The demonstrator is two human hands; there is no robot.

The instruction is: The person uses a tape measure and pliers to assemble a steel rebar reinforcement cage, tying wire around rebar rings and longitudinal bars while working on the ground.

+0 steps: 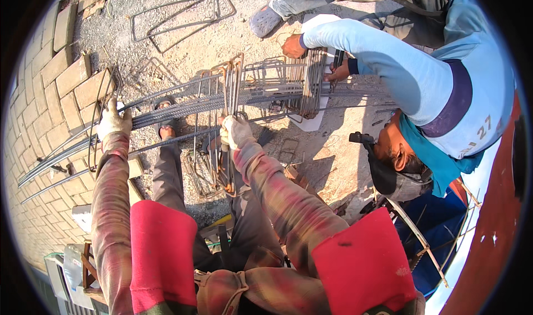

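Note:
My left hand [115,123], in a pale work glove, is closed at a thin rectangular steel stirrup [93,129] that stands around the long rebars [183,108]. Part of that grip is hidden behind the glove. Farther right, my right hand [237,132], gloved too, grips a cluster of upright stirrups [226,87] hung around the same rebars. Another tight pack of stirrups [311,87] sits along the bars to the right. There a co-worker's hand [293,46] touches the pack, and the co-worker's other hand [337,71] holds a dark tool.
The co-worker in a light blue shirt [383,48] leans in from the right. Loose stirrups [183,18] lie on the gravelly ground at the far side. Paving blocks [61,104] cover the left. A sandalled foot [165,120] shows beneath the bars. A blue container [438,226] stands at the lower right.

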